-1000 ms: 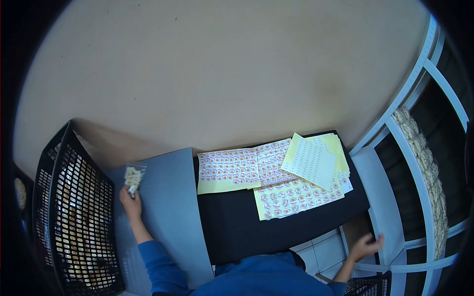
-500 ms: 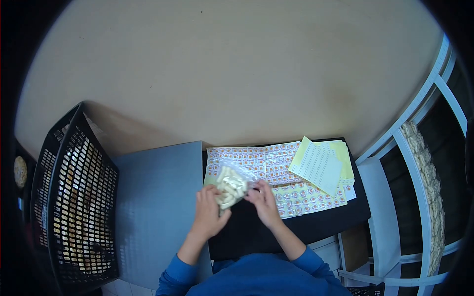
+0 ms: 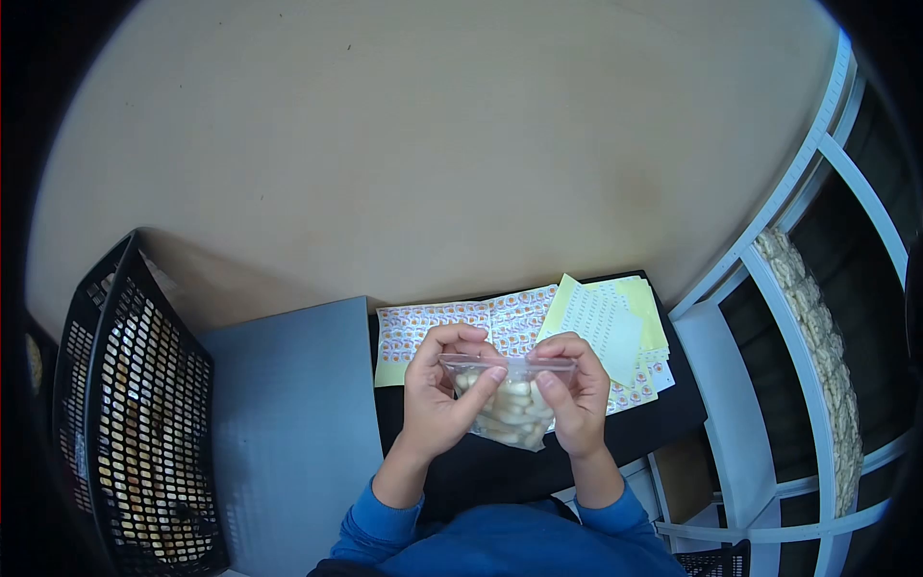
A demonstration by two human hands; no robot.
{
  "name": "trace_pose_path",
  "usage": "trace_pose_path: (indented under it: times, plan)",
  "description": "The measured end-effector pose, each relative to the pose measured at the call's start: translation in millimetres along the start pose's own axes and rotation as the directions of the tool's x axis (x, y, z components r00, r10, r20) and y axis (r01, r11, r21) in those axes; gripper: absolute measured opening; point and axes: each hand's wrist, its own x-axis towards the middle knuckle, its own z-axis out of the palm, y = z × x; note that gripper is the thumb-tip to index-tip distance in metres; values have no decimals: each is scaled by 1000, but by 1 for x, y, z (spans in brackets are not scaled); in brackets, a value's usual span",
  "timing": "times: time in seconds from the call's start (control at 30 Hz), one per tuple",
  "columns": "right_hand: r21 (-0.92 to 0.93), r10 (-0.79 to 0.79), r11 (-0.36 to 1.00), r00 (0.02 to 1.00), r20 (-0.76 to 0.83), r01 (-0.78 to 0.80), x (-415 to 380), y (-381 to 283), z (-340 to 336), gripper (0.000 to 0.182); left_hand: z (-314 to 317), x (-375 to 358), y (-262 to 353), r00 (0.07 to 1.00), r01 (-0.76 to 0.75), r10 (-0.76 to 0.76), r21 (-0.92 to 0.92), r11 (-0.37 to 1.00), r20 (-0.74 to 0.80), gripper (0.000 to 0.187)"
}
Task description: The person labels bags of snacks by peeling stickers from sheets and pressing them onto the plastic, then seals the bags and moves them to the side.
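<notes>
A clear zip bag [image 3: 510, 418] with pale, finger-shaped pieces in it hangs upright between my hands, its top edge toward the wall. My left hand [image 3: 447, 389] pinches the left part of the zip strip, thumb in front and fingers behind. On the right part of the same strip, my right hand [image 3: 577, 389] pinches in the same way. Behind the bag lie sheets of round stickers [image 3: 423, 327] with small orange and red prints, partly covered by my hands. A yellow backing sheet [image 3: 601, 322] rests on top of them at the right.
Under the sheets is a black table surface [image 3: 663, 423]. To the left stands a grey panel [image 3: 288, 413], and beyond it a tall black mesh crate [image 3: 144, 413] with packed goods inside. A white rack [image 3: 745, 413] holding wrapped bundles [image 3: 817, 365] runs along the right. The beige wall [image 3: 452, 144] rises behind.
The bag was tilted and held at its side and corner; now it is upright, nearer my body and to the right. Both hands have moved onto its zip strip.
</notes>
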Motion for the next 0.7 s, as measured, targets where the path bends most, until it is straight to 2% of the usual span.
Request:
trace_pose_path:
  times: [0.03, 0.1, 0.13, 0.2, 0.3, 0.53, 0.63, 0.7]
  plan:
    - [0, 2, 1000, 1000, -1, -2, 0, 1, 0, 9, 0, -2, 1, 1000, 2, -2, 0, 1000, 0, 34]
    - [-129, -22, 991, 997, 74, 31, -2, 3, -2, 8, -2, -4, 4, 992, -126, 124, 68, 990, 28, 40]
    - [-130, -18, 991, 997, 74, 28, -2, 3, 0, 8, -3, -5, 5, 992, -123, 121, 68, 990, 26, 40]
    - [-194, -91, 975, 993, 75, 104, -1, 0, 5, 7, -5, -4, 6, 973, -229, 226, 125, 965, 43, 50]
    - [-247, -160, 952, 982, 102, 181, -1, 0, 8, 9, -8, -5, 4, 962, -272, 262, 160, 949, 77, 59]
    - [-224, -200, 951, 977, 78, 213, -3, 6, 15, 8, -5, -6, 7, 965, -260, 264, 150, 954, -2, 62]
    - [-226, -212, 948, 974, 84, 226, -3, 7, 18, 8, -7, -7, 4, 949, -309, 316, 195, 931, -6, 62]
    - [-191, -220, 955, 974, 57, 227, -4, 8, 21, 8, -7, -7, 4, 915, -394, 403, 234, 889, 9, 59]
